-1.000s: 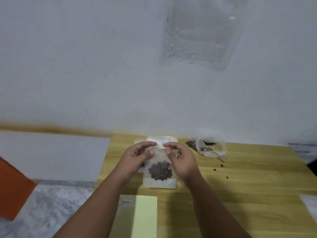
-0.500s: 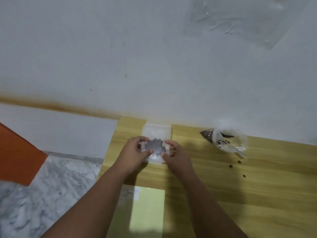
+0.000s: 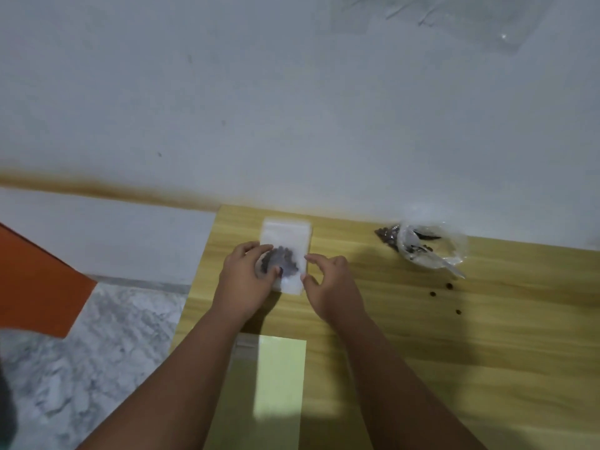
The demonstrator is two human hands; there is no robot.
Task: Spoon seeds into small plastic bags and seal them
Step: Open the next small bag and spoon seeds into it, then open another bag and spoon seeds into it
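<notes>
A small clear bag of dark seeds (image 3: 287,266) lies flat at the far left of the wooden table (image 3: 454,352), on top of a stack of empty bags (image 3: 285,229). My left hand (image 3: 246,277) pinches the bag's left side, thumb on top of the seeds. The thumb and forefinger of my right hand (image 3: 328,284) are spread apart, their tips at the bag's right edge. To the right, an open clear plastic bag of seeds (image 3: 431,246) holds a white plastic spoon (image 3: 451,269).
A few loose seeds (image 3: 449,285) lie in front of the spoon. A pale green sheet in a clear sleeve (image 3: 279,378) lies near the table's front, between my forearms. The table's left edge drops to a marble floor (image 3: 97,352). A white wall stands directly behind.
The seed bag, held upright in both hands a second ago, now lies flat on the stack of empty bags. My right hand's grip has loosened at its edge. The view tilted down.
</notes>
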